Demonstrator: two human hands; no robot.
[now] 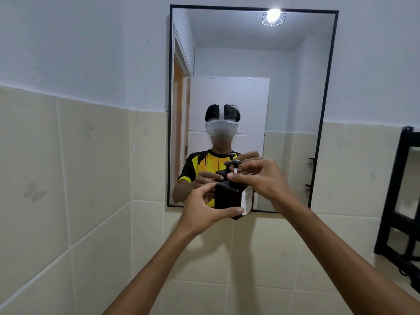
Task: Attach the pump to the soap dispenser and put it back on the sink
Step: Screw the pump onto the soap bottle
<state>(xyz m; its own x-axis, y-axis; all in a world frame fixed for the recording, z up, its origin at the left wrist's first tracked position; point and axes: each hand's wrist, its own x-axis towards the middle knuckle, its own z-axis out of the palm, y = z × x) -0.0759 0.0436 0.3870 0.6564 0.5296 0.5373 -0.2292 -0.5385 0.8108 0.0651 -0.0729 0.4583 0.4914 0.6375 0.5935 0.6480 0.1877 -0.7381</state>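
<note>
A black square soap dispenser bottle with a white label on its right side is held up in front of the mirror. My left hand grips it from the left and underneath. The black pump stands on the bottle's neck, its head near the top and a short white stem showing below it. My right hand pinches the pump's collar at the neck with thumb and fingers. The sink is out of view.
A black-framed mirror hangs on the wall straight ahead and reflects a person wearing a headset. Beige wall tiles cover the lower wall. A black metal rack stands at the right edge.
</note>
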